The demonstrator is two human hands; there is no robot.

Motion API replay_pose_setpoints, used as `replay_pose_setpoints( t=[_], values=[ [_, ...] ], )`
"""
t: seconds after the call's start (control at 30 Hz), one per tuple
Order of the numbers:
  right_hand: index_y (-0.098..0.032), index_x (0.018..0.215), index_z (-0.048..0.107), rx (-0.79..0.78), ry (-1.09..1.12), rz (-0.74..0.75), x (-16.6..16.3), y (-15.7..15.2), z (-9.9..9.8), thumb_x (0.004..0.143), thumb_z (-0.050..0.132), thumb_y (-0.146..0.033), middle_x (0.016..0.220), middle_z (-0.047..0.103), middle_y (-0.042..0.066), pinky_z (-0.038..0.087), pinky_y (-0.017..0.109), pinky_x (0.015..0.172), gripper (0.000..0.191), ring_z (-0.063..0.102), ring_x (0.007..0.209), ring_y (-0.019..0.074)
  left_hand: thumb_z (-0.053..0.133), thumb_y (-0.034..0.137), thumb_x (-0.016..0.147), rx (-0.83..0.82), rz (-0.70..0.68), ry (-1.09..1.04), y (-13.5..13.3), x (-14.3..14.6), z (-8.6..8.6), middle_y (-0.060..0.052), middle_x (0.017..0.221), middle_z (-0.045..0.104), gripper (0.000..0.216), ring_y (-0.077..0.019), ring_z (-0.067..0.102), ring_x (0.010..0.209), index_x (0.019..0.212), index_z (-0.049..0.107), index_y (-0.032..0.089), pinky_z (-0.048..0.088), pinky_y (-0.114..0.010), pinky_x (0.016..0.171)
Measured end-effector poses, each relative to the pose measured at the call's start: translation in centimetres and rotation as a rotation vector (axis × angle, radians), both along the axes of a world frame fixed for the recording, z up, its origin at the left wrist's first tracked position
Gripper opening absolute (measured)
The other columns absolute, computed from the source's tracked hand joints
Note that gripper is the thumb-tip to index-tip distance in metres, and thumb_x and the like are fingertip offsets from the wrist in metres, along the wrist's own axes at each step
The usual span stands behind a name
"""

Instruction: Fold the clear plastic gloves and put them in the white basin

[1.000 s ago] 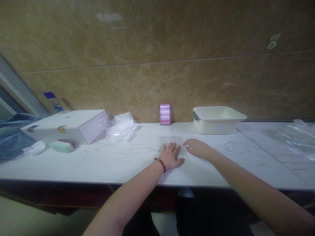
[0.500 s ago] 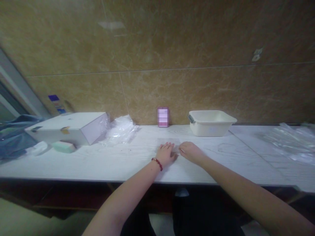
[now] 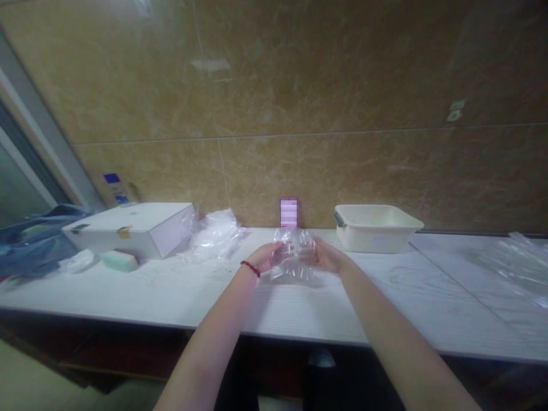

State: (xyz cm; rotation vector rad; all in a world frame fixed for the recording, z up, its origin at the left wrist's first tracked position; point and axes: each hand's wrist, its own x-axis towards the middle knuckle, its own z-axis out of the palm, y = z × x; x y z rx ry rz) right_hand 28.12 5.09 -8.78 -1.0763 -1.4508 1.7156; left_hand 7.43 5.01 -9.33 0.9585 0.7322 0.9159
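A small clear plastic bag (image 3: 293, 254) is held up just above the white table (image 3: 171, 291), between both my hands. My left hand (image 3: 268, 257), with a red bead bracelet at the wrist, grips the bag's left edge. The bag's right edge is pinched by my right hand (image 3: 322, 255). The bag hangs upright and is see-through; I cannot tell if anything is inside.
A pink striped box (image 3: 289, 212) stands against the marble wall. A cream plastic basin (image 3: 377, 227) sits to its right. At the left lie a white flat box (image 3: 132, 228), crumpled clear plastic (image 3: 214, 231) and a pale green sponge (image 3: 120, 261). More clear plastic sheets (image 3: 514, 260) lie at the right.
Both hands were lying flat on a clear bag on the table; now they have closed on its edges and lifted it upright above the surface. The camera has tilted slightly.
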Motion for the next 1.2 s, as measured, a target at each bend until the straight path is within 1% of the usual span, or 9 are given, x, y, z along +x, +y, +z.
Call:
replay_pose_setpoints(
  t=[0.13, 0.23, 0.4, 0.57, 0.7, 0.87, 1.0, 1.1, 1.2],
  values=[
    [-0.016, 0.094, 0.052, -0.029, 0.013, 0.039, -1.1, -0.9, -2.7, 0.070, 0.052, -0.039, 0.094, 0.058, 0.008, 0.044, 0.021, 0.056, 0.033, 0.057, 0.071, 0.0114, 0.045, 0.020, 0.076, -0.081, 0.016, -0.039, 0.3, -0.5, -2.3, -0.009, 0.082, 0.063, 0.017, -0.0165, 0.058, 0.076, 0.086, 0.055, 0.010, 0.046, -0.029, 0.071],
    [-0.015, 0.084, 0.056, 0.004, 0.038, 0.020, -1.2, -1.0, -3.7, 0.065, 0.060, -0.033, 0.089, 0.060, 0.006, 0.044, 0.019, 0.055, 0.026, 0.056, 0.068, 0.0096, 0.045, 0.021, 0.077, -0.091, -0.030, -0.043, 0.1, -0.3, -3.0, -0.008, 0.086, 0.062, 0.020, -0.0173, 0.058, 0.079, 0.092, 0.054, 0.011, 0.046, -0.032, 0.072],
    [-0.014, 0.078, 0.058, 0.058, 0.053, -0.107, -0.8, -0.4, -4.5, 0.063, 0.061, -0.030, 0.074, 0.060, 0.003, 0.044, 0.017, 0.051, 0.022, 0.054, 0.061, 0.0085, 0.051, 0.012, 0.073, 0.001, -0.113, -0.021, -0.5, -0.1, -2.9, -0.009, 0.092, 0.060, 0.025, -0.0170, 0.057, 0.084, 0.098, 0.052, 0.012, 0.044, -0.032, 0.077],
    [-0.019, 0.091, 0.055, 0.015, 0.078, -0.126, -1.0, -0.5, -4.3, 0.068, 0.056, -0.026, 0.073, 0.060, 0.001, 0.044, 0.019, 0.050, 0.023, 0.055, 0.060, 0.0091, 0.054, 0.007, 0.070, 0.041, -0.100, -0.010, -0.8, -0.3, -2.9, -0.009, 0.091, 0.060, 0.034, -0.0164, 0.058, 0.083, 0.103, 0.050, 0.012, 0.044, -0.030, 0.076],
    [-0.020, 0.096, 0.053, 0.006, 0.049, -0.140, -1.0, -0.8, -3.9, 0.072, 0.051, -0.024, 0.074, 0.061, 0.003, 0.044, 0.019, 0.048, 0.024, 0.055, 0.058, 0.0090, 0.054, 0.007, 0.069, 0.043, -0.129, 0.013, -0.6, -0.5, -3.2, -0.010, 0.091, 0.061, 0.033, -0.0172, 0.058, 0.081, 0.102, 0.052, 0.010, 0.045, -0.030, 0.074],
    [-0.021, 0.096, 0.052, 0.005, 0.088, -0.134, -0.9, -0.8, -3.9, 0.073, 0.049, -0.020, 0.074, 0.061, 0.001, 0.043, 0.017, 0.047, 0.023, 0.055, 0.056, 0.0075, 0.054, 0.006, 0.068, 0.070, 0.001, 0.034, -0.3, -0.7, -3.3, -0.007, 0.087, 0.062, 0.032, -0.0114, 0.059, 0.071, 0.100, 0.053, 0.013, 0.046, -0.023, 0.068],
    [-0.020, 0.091, 0.055, 0.042, 0.126, -0.204, -1.1, -0.4, -4.2, 0.073, 0.046, -0.015, 0.075, 0.061, 0.000, 0.037, 0.014, 0.042, 0.020, 0.054, 0.055, 0.0058, 0.056, 0.007, 0.067, 0.083, -0.041, 0.005, -0.5, -0.8, -3.1, -0.006, 0.101, 0.057, 0.041, -0.0129, 0.058, 0.080, 0.106, 0.047, 0.019, 0.046, -0.024, 0.068],
    [-0.017, 0.081, 0.057, 0.053, 0.155, -0.252, -1.3, -0.1, -4.5, 0.069, 0.046, -0.009, 0.077, 0.061, 0.000, 0.038, 0.015, 0.045, 0.018, 0.054, 0.057, 0.0061, 0.056, 0.005, 0.066, 0.092, -0.019, 0.023, -0.3, -0.8, -3.4, -0.005, 0.091, 0.060, 0.028, -0.0117, 0.058, 0.076, 0.093, 0.053, 0.014, 0.045, -0.022, 0.068],
    [-0.015, 0.072, 0.055, 0.069, 0.169, -0.220, -1.3, -0.2, -4.6, 0.066, 0.048, -0.010, 0.069, 0.060, 0.000, 0.040, 0.017, 0.048, 0.011, 0.053, 0.055, 0.0071, 0.054, 0.006, 0.067, 0.101, 0.010, 0.017, 0.0, -0.8, -3.9, -0.003, 0.074, 0.061, 0.015, -0.0086, 0.058, 0.067, 0.081, 0.055, 0.012, 0.044, -0.018, 0.065]
  ],
)
